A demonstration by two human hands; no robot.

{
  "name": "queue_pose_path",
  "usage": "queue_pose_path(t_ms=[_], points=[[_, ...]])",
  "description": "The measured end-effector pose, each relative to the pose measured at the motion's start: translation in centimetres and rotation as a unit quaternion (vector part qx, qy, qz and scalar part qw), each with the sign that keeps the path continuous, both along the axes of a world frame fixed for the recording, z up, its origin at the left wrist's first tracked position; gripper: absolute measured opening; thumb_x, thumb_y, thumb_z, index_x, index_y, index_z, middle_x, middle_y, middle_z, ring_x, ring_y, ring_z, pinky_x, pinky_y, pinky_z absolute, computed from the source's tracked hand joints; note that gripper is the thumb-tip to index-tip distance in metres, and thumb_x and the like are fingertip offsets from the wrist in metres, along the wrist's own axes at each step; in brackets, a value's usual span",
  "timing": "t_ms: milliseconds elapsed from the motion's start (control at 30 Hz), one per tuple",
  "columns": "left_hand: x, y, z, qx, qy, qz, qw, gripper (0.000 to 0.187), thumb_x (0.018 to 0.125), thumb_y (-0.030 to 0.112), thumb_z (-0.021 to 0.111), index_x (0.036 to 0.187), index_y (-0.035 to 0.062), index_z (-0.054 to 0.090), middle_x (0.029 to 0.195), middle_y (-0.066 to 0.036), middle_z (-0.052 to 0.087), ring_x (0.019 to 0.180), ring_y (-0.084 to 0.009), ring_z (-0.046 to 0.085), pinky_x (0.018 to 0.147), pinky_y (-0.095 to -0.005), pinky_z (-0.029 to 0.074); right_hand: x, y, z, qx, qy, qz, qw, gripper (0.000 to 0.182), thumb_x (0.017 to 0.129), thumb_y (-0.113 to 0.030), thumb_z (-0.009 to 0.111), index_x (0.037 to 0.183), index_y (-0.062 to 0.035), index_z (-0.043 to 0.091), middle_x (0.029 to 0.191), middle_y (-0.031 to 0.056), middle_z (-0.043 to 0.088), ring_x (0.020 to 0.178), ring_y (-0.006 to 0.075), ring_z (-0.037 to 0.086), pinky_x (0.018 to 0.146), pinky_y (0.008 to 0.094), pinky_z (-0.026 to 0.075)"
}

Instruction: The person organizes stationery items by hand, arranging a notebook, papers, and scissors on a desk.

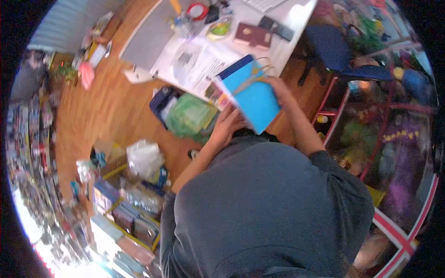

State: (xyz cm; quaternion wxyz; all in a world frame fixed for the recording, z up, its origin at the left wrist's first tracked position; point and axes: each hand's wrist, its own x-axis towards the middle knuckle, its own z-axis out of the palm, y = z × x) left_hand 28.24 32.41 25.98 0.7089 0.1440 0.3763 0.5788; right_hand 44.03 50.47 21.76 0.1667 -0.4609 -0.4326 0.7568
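My left hand [226,124] is closed on the lower left edge of a bright blue flat thing [257,105], perhaps a folder or notebook, with a dark blue strip along its top. A white piece with a pink print [224,96] shows along its left side. Scissors [248,84] with yellowish handles lie slantwise across the blue surface. At their handles is my right hand [279,91], its fingers closed and also against the blue thing's right edge. Motion blur hides the exact finger contact.
Ahead stands a white table [287,55] with printed papers [201,65], a maroon booklet [252,36], a dark phone-like thing [276,28] and a tape roll [197,11]. A green bag [190,116] and boxes [125,213] are at left; a blue chair [327,48] stands right.
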Motion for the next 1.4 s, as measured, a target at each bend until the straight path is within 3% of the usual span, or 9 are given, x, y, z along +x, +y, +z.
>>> queue_pose_path(t_ms=[167, 333, 467, 900, 1000, 1067, 1133, 1200, 1400], points=[[1.5, 0.8, 1.0, 0.064, 0.028, -0.139, 0.988, 0.050, 0.087, 0.025, 0.041, 0.130, 0.0086, 0.021, 0.123, -0.010, 0.037, 0.101, -0.0199, 0.047, 0.080, -0.0334, 0.043, 4.7, -1.9, -2.1, -0.118, 0.059, -0.078, 0.988, 0.041, 0.075, -0.034, 0.052, 0.103, -0.0042, 0.052, 0.094, 0.0113, 0.056, 0.082, 0.0222, 0.055, 0.075, 0.0357, 0.046], [2.8, 1.3, -0.5, 0.063, 0.029, -0.111, 0.991, 0.051, 0.088, 0.029, 0.037, 0.132, 0.0111, 0.017, 0.126, -0.009, 0.032, 0.107, -0.0199, 0.041, 0.082, -0.0343, 0.041, 5.3, -3.2, -2.8, -0.116, 0.090, -0.141, 0.979, 0.046, 0.073, -0.036, 0.050, 0.107, -0.0033, 0.050, 0.102, 0.0134, 0.054, 0.090, 0.0254, 0.052, 0.083, 0.0367, 0.040], [3.1, 2.5, -0.5, 0.019, 0.028, 0.022, 0.999, 0.051, 0.087, 0.023, 0.041, 0.129, 0.0054, 0.019, 0.125, -0.011, 0.034, 0.115, -0.0250, 0.033, 0.097, -0.0403, 0.027, 3.0, -2.4, -2.5, 0.011, 0.095, -0.126, 0.987, 0.045, 0.075, -0.033, 0.049, 0.108, -0.0018, 0.049, 0.102, 0.0132, 0.054, 0.089, 0.0235, 0.052, 0.082, 0.0340, 0.040], [-4.4, 3.4, -4.5, -0.042, -0.008, 0.240, 0.970, 0.040, 0.085, 0.017, 0.047, 0.118, 0.0000, 0.033, 0.111, -0.014, 0.046, 0.101, -0.0245, 0.047, 0.084, -0.0381, 0.042, -5.6, 0.1, -1.4, 0.121, 0.027, -0.006, 0.992, 0.031, 0.076, -0.024, 0.059, 0.093, 0.0020, 0.055, 0.080, 0.0054, 0.058, 0.069, 0.0112, 0.054, 0.061, 0.0239, 0.045], [-5.2, 3.4, -5.8, -0.053, -0.031, 0.252, 0.966, 0.042, 0.085, 0.021, 0.047, 0.118, -0.0021, 0.033, 0.111, -0.015, 0.046, 0.101, -0.0249, 0.047, 0.084, -0.0382, 0.042, -6.0, 1.4, -2.1, 0.229, -0.130, 0.079, 0.962, 0.036, 0.071, -0.027, 0.062, 0.091, 0.0015, 0.057, 0.075, 0.0089, 0.059, 0.066, 0.0170, 0.056, 0.059, 0.0288, 0.044], [-5.4, 3.2, -6.9, -0.039, -0.040, 0.262, 0.964, 0.044, 0.085, 0.023, 0.047, 0.118, -0.0033, 0.033, 0.112, -0.016, 0.046, 0.101, -0.0253, 0.047, 0.084, -0.0384, 0.042, -5.5, 1.2, -0.9, 0.499, -0.281, 0.127, 0.810, 0.038, 0.069, -0.029, 0.063, 0.093, -0.0008, 0.056, 0.081, 0.0134, 0.059, 0.067, 0.0224, 0.056, 0.059, 0.0321, 0.044], [-5.7, 3.2, -6.5, -0.037, -0.032, 0.244, 0.969, 0.043, 0.087, 0.026, 0.042, 0.117, -0.0041, 0.034, 0.113, -0.016, 0.046, 0.101, -0.0256, 0.047, 0.086, -0.0382, 0.041, -5.8, -0.4, 3.6, 0.557, -0.227, 0.137, 0.787, 0.042, 0.066, -0.032, 0.065, 0.096, -0.0039, 0.055, 0.094, 0.0153, 0.056, 0.079, 0.0280, 0.054, 0.068, 0.0345, 0.044], [-6.2, 3.5, -6.0, -0.033, -0.064, 0.242, 0.968, 0.043, 0.088, 0.028, 0.038, 0.117, -0.0044, 0.034, 0.113, -0.017, 0.045, 0.101, -0.0257, 0.047, 0.086, -0.0381, 0.041, -5.8, -1.3, 5.3, 0.698, -0.021, 0.272, 0.662, 0.049, 0.062, -0.032, 0.068, 0.101, -0.0054, 0.054, 0.104, 0.0136, 0.052, 0.093, 0.0284, 0.049, 0.078, 0.0354, 0.041], [-6.5, 3.6, -4.4, -0.029, -0.068, 0.253, 0.965, 0.044, 0.090, 0.031, 0.029, 0.118, -0.0027, 0.034, 0.114, -0.017, 0.045, 0.102, -0.0254, 0.047, 0.087, -0.0371, 0.040, -7.0, -1.6, 6.3, 0.674, -0.017, 0.382, 0.632, 0.042, 0.064, -0.026, 0.067, 0.100, -0.0069, 0.057, 0.104, 0.0132, 0.053, 0.095, 0.0297, 0.048, 0.080, 0.0346, 0.040]])
